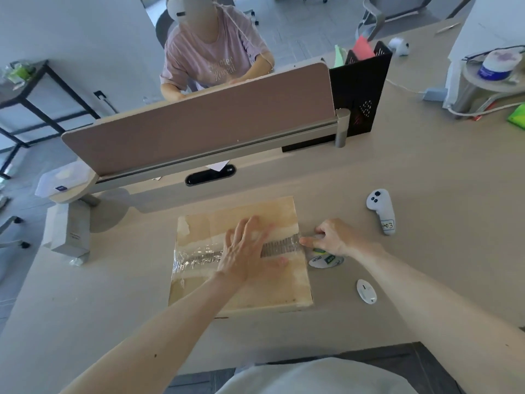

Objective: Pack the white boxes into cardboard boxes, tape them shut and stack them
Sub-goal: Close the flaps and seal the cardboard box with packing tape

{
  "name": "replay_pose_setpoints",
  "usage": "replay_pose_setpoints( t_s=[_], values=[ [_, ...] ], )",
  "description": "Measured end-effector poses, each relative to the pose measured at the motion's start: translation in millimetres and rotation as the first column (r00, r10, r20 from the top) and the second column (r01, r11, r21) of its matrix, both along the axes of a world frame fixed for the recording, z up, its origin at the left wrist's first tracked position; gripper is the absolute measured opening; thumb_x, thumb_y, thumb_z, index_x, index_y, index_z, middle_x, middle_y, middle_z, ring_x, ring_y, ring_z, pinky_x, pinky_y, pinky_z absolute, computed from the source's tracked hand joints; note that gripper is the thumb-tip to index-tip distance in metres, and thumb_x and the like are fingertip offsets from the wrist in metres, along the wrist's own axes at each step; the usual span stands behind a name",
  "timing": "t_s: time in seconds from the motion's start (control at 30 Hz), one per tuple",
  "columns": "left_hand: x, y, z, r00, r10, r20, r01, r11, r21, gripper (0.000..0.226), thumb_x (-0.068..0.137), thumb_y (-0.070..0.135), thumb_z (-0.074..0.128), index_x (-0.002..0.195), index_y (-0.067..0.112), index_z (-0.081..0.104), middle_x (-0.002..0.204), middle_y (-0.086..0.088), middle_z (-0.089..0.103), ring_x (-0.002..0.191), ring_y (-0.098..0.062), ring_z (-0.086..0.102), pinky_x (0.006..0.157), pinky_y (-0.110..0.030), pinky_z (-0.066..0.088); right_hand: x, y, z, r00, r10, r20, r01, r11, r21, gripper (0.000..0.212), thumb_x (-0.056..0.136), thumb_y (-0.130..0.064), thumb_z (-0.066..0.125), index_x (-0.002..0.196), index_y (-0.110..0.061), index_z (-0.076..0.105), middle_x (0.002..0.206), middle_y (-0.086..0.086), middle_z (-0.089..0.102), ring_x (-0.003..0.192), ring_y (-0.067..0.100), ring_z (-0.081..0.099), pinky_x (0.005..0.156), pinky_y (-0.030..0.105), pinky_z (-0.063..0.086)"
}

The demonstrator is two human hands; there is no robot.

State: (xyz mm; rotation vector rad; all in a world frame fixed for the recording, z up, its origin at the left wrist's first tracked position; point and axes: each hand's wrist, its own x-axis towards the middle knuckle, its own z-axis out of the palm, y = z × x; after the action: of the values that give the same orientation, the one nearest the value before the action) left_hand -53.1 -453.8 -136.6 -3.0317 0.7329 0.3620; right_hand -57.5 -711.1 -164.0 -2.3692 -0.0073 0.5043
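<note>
A flat cardboard box (pixel 247 291) lies closed on the desk in front of me. A strip of clear tape (pixel 199 258) runs across its top from the left edge to the right edge. My left hand (pixel 250 248) lies flat on the box with fingers spread, pressing the tape down. My right hand (pixel 331 237) is just off the box's right edge and grips a roll of clear tape (pixel 325 260), the tape stretched from the roll onto the box. No white boxes are visible.
A white controller (pixel 380 210) lies to the right, and a small white oval device (pixel 366 291) sits near my right forearm. A pink desk divider (pixel 199 126) stands behind the box, with a person seated beyond it. A grey box (pixel 66 234) stands at the left.
</note>
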Motion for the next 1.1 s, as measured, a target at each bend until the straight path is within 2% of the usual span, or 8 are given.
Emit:
replay_pose_setpoints(
  t_s=[0.1, 0.17, 0.27, 0.37, 0.57, 0.73, 0.93, 1.1],
  values=[
    [18.9, -31.6, 3.4, 0.991, -0.130, 0.003, 0.130, 0.989, -0.069, 0.080, 0.082, 0.085, 0.037, 0.149, 0.041, 0.031, 0.163, 0.003, 0.011, 0.152, -0.023, 0.007, 0.120, -0.057, 0.003, -12.2, -9.6, 15.0, 0.993, -0.120, -0.004, 0.120, 0.982, 0.145, 0.064, 0.083, -0.076, 0.048, 0.083, -0.015, 0.069, 0.074, -0.012, 0.061, 0.066, 0.007, 0.054, 0.066, 0.027, 0.042],
    [28.4, -54.8, 7.3, 0.977, -0.214, -0.009, 0.212, 0.974, -0.083, 0.075, 0.083, 0.080, 0.044, 0.144, 0.036, 0.043, 0.164, 0.005, 0.016, 0.155, -0.022, 0.002, 0.119, -0.052, -0.010, -24.0, -26.3, 14.1, 0.964, -0.265, 0.031, 0.252, 0.943, 0.216, 0.036, 0.095, -0.051, 0.055, 0.100, -0.019, 0.071, 0.094, -0.015, 0.066, 0.089, 0.007, 0.060, 0.082, 0.025, 0.045],
    [43.4, -85.0, 11.5, 0.936, -0.327, -0.132, 0.335, 0.941, 0.044, 0.074, 0.082, 0.083, 0.043, 0.135, 0.032, 0.054, 0.158, 0.008, 0.034, 0.154, -0.015, 0.003, 0.119, -0.049, -0.017, -54.3, -59.7, -4.8, 0.867, -0.496, 0.052, 0.483, 0.861, 0.157, 0.018, 0.093, -0.033, 0.061, 0.085, -0.018, 0.067, 0.081, -0.006, 0.066, 0.078, 0.015, 0.061, 0.069, 0.025, 0.044],
    [57.2, -101.6, 15.2, 0.907, -0.356, -0.225, 0.397, 0.900, 0.178, 0.078, 0.073, 0.090, 0.043, 0.120, 0.033, 0.065, 0.134, 0.006, 0.058, 0.146, -0.019, 0.022, 0.118, -0.052, -0.004, -93.6, -79.4, -27.0, 0.785, -0.620, -0.007, 0.620, 0.784, 0.025, 0.004, 0.085, -0.019, 0.062, 0.080, -0.018, 0.062, 0.077, -0.004, 0.063, 0.077, 0.022, 0.060, 0.067, 0.032, 0.046],
    [63.0, -108.4, 13.7, 0.902, -0.388, -0.190, 0.425, 0.877, 0.224, 0.073, 0.065, 0.095, 0.046, 0.086, 0.030, 0.073, 0.093, 0.009, 0.063, 0.121, -0.017, 0.041, 0.110, -0.054, 0.013, -141.0, -72.2, -68.4, 0.735, -0.578, -0.356, 0.567, 0.811, -0.144, 0.039, 0.066, -0.052, 0.073, 0.070, -0.018, 0.054, 0.071, -0.004, 0.059, 0.064, 0.017, 0.054, 0.058, 0.030, 0.037],
    [63.2, -107.7, 14.3, 0.907, -0.386, -0.166, 0.419, 0.867, 0.271, 0.077, 0.062, 0.098, 0.042, 0.084, 0.031, 0.073, 0.081, 0.013, 0.055, 0.112, -0.016, 0.041, 0.107, -0.053, 0.024, -138.0, -51.2, -84.6, 0.772, -0.603, -0.201, 0.583, 0.798, -0.155, 0.036, 0.070, -0.047, 0.076, 0.095, -0.024, 0.062, 0.094, -0.003, 0.063, 0.084, 0.019, 0.060, 0.065, 0.030, 0.044],
    [65.0, -91.5, 12.3, 0.926, -0.361, -0.110, 0.378, 0.883, 0.280, 0.082, 0.058, 0.102, 0.036, 0.082, 0.033, 0.074, 0.073, 0.016, 0.052, 0.102, -0.014, 0.044, 0.095, -0.045, 0.033, -126.7, -33.6, -83.6, 0.777, -0.607, -0.166, 0.588, 0.795, -0.153, 0.012, 0.080, -0.027, 0.064, 0.080, -0.015, 0.061, 0.081, 0.006, 0.063, 0.078, 0.028, 0.060, 0.061, 0.036, 0.044],
    [76.7, -90.0, 13.2, 0.916, -0.353, -0.192, 0.396, 0.876, 0.275, 0.082, 0.060, 0.102, 0.033, 0.070, 0.028, 0.069, 0.070, 0.014, 0.058, 0.092, -0.014, 0.048, 0.093, -0.044, 0.035, -117.0, -35.0, -66.9, 0.696, -0.685, -0.213, 0.714, 0.690, 0.115, 0.013, 0.084, -0.027, 0.072, 0.086, -0.024, 0.060, 0.080, -0.002, 0.065, 0.077, 0.019, 0.060, 0.058, 0.026, 0.041]
  ],
)
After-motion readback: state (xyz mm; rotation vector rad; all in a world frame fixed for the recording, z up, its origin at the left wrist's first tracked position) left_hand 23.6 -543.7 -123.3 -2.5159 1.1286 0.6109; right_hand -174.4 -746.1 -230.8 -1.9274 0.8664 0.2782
